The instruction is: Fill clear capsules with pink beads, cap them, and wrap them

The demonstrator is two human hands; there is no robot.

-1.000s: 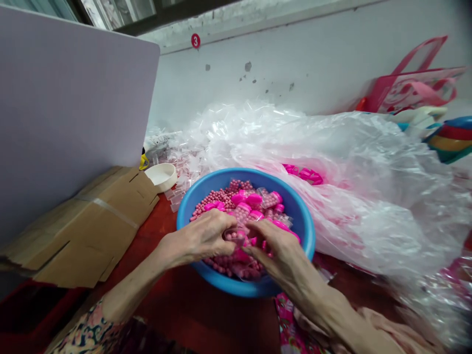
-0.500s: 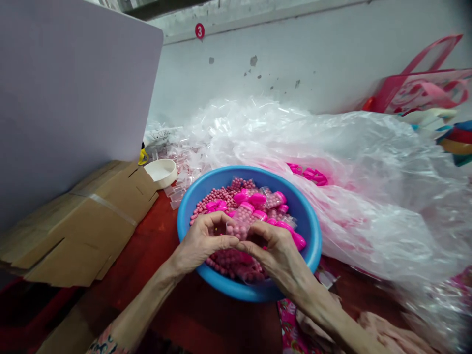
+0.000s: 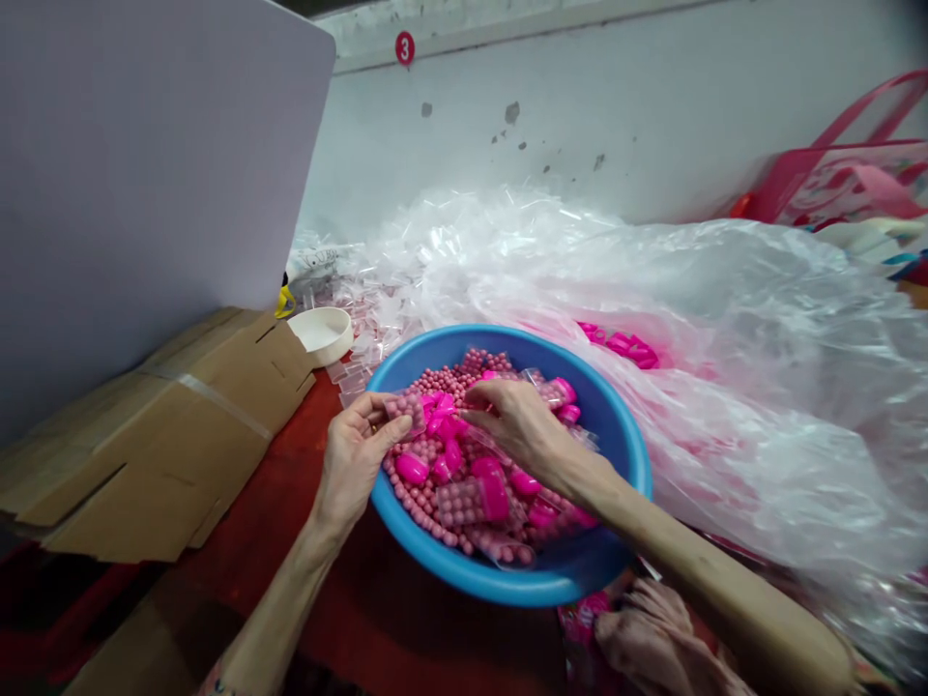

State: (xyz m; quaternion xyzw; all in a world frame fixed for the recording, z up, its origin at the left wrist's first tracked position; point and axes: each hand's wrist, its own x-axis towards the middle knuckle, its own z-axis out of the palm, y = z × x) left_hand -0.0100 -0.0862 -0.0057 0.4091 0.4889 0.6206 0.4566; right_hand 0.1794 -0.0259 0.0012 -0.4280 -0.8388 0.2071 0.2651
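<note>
A blue basin (image 3: 616, 440) sits on the red table, filled with small pink beads (image 3: 435, 382), loose pink caps (image 3: 412, 469) and several clear tubes of beads with pink caps (image 3: 475, 498). My left hand (image 3: 355, 459) rests at the basin's left rim, fingers closed on a clear tube of beads (image 3: 406, 406). My right hand (image 3: 514, 420) reaches over the middle of the basin, its fingers pinched together at the pink caps near that tube; whether they hold one is hidden.
A big heap of clear plastic sheeting (image 3: 725, 319) with pink caps (image 3: 623, 345) under it lies behind and right of the basin. Flattened cardboard (image 3: 166, 425) and a white lid (image 3: 323, 329) lie at left below a grey partition (image 3: 145, 164). Pink bags (image 3: 841, 179) stand far right.
Both hands have moved from the basin's near side up to its left-centre and come apart. The left now holds the tube alone; the right reaches among the caps.
</note>
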